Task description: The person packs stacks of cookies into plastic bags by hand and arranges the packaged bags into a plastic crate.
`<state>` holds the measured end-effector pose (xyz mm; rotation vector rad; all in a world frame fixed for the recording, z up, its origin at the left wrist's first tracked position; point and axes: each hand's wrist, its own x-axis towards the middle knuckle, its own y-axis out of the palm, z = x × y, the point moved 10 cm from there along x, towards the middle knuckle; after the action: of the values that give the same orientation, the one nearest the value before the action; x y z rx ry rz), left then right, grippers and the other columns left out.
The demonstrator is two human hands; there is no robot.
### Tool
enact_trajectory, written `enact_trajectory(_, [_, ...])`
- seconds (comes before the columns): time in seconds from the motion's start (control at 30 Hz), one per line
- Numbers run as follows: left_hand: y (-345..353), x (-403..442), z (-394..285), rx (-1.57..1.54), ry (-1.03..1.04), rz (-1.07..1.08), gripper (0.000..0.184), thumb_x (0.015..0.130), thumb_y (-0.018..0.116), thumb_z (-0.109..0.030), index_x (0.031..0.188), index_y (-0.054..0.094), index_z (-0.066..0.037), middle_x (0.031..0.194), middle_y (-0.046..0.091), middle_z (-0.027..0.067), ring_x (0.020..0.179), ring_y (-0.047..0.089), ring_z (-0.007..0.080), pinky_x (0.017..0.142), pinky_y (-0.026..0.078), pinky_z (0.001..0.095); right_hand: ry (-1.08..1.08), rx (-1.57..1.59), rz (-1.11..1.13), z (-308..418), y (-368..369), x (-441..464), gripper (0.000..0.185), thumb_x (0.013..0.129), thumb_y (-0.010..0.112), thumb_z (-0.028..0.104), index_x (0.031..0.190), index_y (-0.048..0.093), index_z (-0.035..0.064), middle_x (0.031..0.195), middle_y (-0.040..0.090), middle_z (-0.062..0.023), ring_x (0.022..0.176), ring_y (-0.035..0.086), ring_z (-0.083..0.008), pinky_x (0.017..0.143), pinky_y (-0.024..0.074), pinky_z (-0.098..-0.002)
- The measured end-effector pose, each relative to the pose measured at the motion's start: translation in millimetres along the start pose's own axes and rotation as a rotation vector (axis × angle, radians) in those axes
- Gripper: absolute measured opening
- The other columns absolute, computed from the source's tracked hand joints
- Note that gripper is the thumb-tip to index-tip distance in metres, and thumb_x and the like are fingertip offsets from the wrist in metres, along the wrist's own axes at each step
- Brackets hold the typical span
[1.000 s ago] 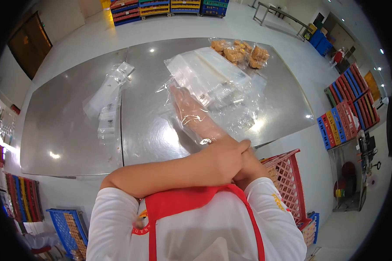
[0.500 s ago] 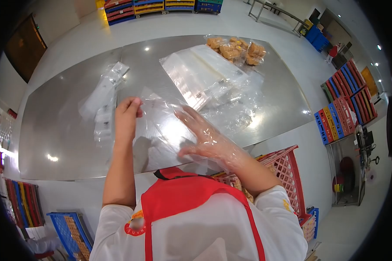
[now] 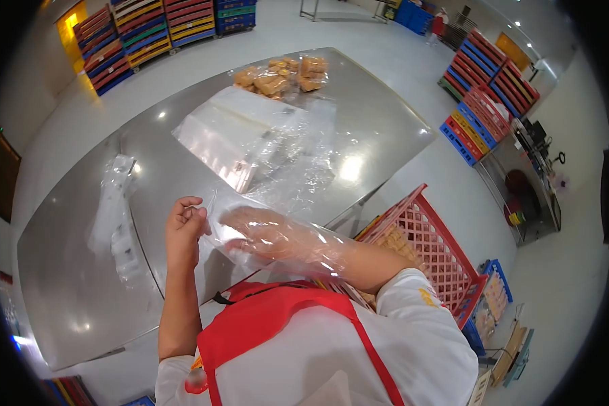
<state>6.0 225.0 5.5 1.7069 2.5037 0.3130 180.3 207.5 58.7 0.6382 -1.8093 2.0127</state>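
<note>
My right hand point(image 3: 260, 233) is inside a clear plastic bag point(image 3: 311, 252) that covers it up to the forearm; its fingers are extended and spread. Just left of it, my left hand point(image 3: 188, 223) pinches the edge of that bag with thumb and fingers. Beyond them lies a stack of clear bags point(image 3: 233, 125) on the steel table point(image 3: 379, 111). Bagged brown bread pieces point(image 3: 272, 78) rest behind the stack. More flat clear bags point(image 3: 118, 196) lie on the left part of the table.
A red crate point(image 3: 440, 250) holding bread stands at the table's right side, with a blue crate point(image 3: 494, 298) beyond it. Stacked coloured crates point(image 3: 142, 34) line the back. At the far right back, a person in red and white point(image 3: 440, 24) is visible.
The view has turned right. My hands were crossed at the bagged forearm, then came apart; my left hand is now at the bag's far end, and the bag sits straighter over my right hand.
</note>
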Motion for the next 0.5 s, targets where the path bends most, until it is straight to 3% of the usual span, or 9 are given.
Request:
enact_trajectory(0.03, [5, -1, 2, -0.079, 0.008, 0.014, 0.012, 0.093, 0.058, -0.010, 0.097, 0.063, 0.000, 0.074, 0.058, 0.0011, 0.063, 0.052, 0.0080, 0.058, 0.040, 0.0237, 0.621, 0.640, 0.132, -25, -14, 16, 0.079, 0.084, 0.074, 0.038, 0.149, 0.036, 0.0145, 0.153, 0.027, -0.0216, 0.137, 0.037, -0.0442, 0.110, 0.0394, -0.0467])
enact_trajectory(0.13, [-1, 4, 19, -0.081, -0.019, -0.038, 0.015, 0.093, 0.056, -0.006, 0.104, 0.062, 0.000, 0.080, 0.060, 0.0023, 0.066, 0.055, 0.0080, 0.060, 0.044, 0.0237, 0.446, 0.583, -0.035, -31, -4, 12, 0.074, 0.087, 0.069, 0.043, 0.146, 0.040, 0.0108, 0.154, 0.027, -0.0220, 0.138, 0.035, -0.0421, 0.112, 0.0363, -0.0442])
enact_trajectory(0.23, [5, -4, 27, -0.142, -0.142, 0.103, 0.017, 0.093, 0.054, -0.005, 0.108, 0.061, 0.001, 0.085, 0.061, 0.0040, 0.071, 0.059, 0.0102, 0.066, 0.050, 0.0248, 0.639, 0.555, 0.412, -50, 34, 4, 0.078, 0.084, 0.070, 0.049, 0.146, 0.041, 0.0102, 0.154, 0.024, -0.0257, 0.138, 0.035, -0.0425, 0.111, 0.0360, -0.0431])
enact_trajectory(0.3, [9, -9, 27, -0.154, -0.160, 0.081, 0.019, 0.093, 0.054, -0.004, 0.110, 0.061, 0.002, 0.087, 0.061, 0.0048, 0.075, 0.060, 0.0117, 0.070, 0.054, 0.0275, 0.725, 0.701, 0.068, -36, -9, -6, 0.074, 0.084, 0.070, 0.039, 0.146, 0.040, 0.0097, 0.149, 0.032, -0.0276, 0.133, 0.042, -0.0419, 0.106, 0.0417, -0.0448])
enact_trajectory(0.4, [6, -15, 39, -0.160, -0.180, -0.021, 0.020, 0.094, 0.053, -0.005, 0.111, 0.061, 0.002, 0.090, 0.061, 0.0054, 0.077, 0.061, 0.0134, 0.073, 0.057, 0.0311, 0.532, 0.504, 0.006, -31, -6, 6, 0.072, 0.084, 0.070, 0.037, 0.144, 0.042, 0.0089, 0.144, 0.041, -0.0270, 0.132, 0.044, -0.0395, 0.103, 0.0443, -0.0451])
enact_trajectory(0.43, [3, -14, 43, -0.162, -0.180, -0.064, 0.020, 0.094, 0.052, -0.005, 0.111, 0.061, 0.002, 0.091, 0.061, 0.0055, 0.077, 0.061, 0.0138, 0.073, 0.058, 0.0323, 0.488, 0.351, 0.064, -27, 2, 7, 0.076, 0.083, 0.072, 0.036, 0.146, 0.039, 0.0098, 0.144, 0.041, -0.0264, 0.131, 0.045, -0.0399, 0.103, 0.0441, -0.0450])
enact_trajectory(0.5, [4, -15, 44, -0.172, -0.160, -0.069, 0.020, 0.095, 0.052, -0.005, 0.111, 0.061, 0.002, 0.092, 0.061, 0.0056, 0.077, 0.061, 0.0138, 0.071, 0.058, 0.0329, 0.617, 0.493, 0.455, -43, 45, -2, 0.079, 0.082, 0.072, 0.034, 0.148, 0.036, 0.0112, 0.147, 0.034, -0.0269, 0.130, 0.045, -0.0426, 0.105, 0.0432, -0.0451])
